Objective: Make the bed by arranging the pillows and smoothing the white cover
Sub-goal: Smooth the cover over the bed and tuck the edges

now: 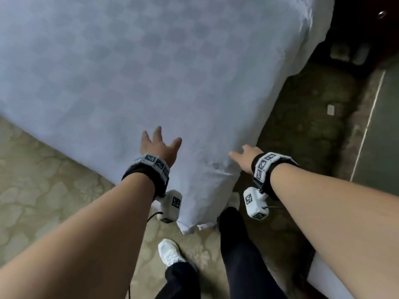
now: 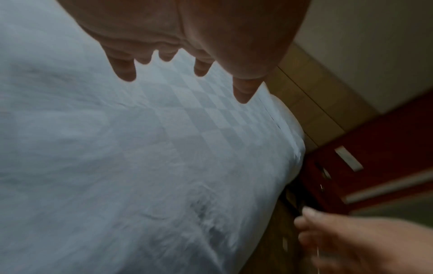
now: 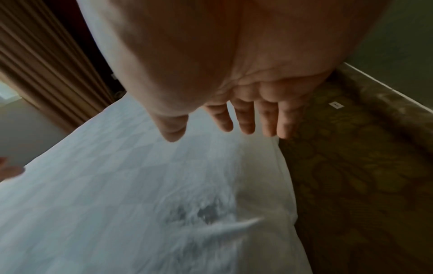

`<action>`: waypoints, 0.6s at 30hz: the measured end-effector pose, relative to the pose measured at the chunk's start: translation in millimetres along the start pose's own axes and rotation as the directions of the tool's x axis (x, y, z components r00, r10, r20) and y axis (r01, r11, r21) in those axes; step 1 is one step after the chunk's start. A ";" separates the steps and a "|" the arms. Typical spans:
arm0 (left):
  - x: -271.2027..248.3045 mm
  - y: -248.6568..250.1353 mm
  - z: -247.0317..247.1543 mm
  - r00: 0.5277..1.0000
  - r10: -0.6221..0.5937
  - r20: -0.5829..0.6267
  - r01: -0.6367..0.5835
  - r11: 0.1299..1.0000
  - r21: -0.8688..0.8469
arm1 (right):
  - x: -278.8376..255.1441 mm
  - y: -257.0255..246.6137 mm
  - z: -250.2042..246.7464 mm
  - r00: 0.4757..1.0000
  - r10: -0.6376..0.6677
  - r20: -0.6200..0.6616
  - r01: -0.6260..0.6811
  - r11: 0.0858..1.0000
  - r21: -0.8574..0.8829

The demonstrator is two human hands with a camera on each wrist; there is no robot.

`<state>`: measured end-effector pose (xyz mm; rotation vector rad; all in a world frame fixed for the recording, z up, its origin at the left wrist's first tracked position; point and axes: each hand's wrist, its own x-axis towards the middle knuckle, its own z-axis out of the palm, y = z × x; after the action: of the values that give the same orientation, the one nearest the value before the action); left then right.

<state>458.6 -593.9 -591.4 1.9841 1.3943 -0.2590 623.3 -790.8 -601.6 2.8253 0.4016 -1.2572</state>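
Note:
The white cover (image 1: 133, 67) with a faint checked weave lies spread over the bed, and its near corner hangs down to the floor in front of me. My left hand (image 1: 158, 143) hovers open over the cover near that corner, fingers spread and straight (image 2: 126, 72). My right hand (image 1: 244, 154) is open too, fingers straight (image 3: 246, 122), at the cover's right edge by the corner. Whether either hand touches the cloth I cannot tell. A few creases (image 1: 218, 169) sit at the corner between the hands. No pillow is in view.
Patterned carpet (image 1: 43, 190) lies left of the bed and a darker strip (image 1: 302, 130) runs along its right side. My feet in white shoes (image 1: 170, 253) stand at the corner. Dark red wooden furniture (image 2: 374, 157) stands past the bed's far right.

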 end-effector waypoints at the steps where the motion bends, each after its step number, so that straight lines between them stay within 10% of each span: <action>1: 2.5 -1.6 7.7 0.998 0.061 -0.012 -0.060 0.996 0.062 | 2.8 5.7 11.9 0.999 0.010 -0.037 -0.009 1.000 0.023; 9: 43.4 -25.4 89.1 0.932 0.360 -0.042 -0.309 0.851 0.425 | 63.2 -38.9 75.6 0.908 -0.166 -0.384 0.219 0.971 0.098; 13: 8.3 -98.8 187.6 0.923 0.355 0.149 -0.380 0.776 0.503 | 78.1 -5.9 184.4 0.975 0.220 -0.009 -0.193 0.874 0.446; 18: -39.3 -162.0 209.9 0.887 0.399 0.231 -0.456 0.682 0.572 | 26.0 16.8 267.2 0.942 -0.004 0.335 -0.159 0.874 0.459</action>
<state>344.3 -726.0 -794.7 2.7305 0.7796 -0.6394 449.7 -834.6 -802.3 2.8599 -0.0555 -2.0073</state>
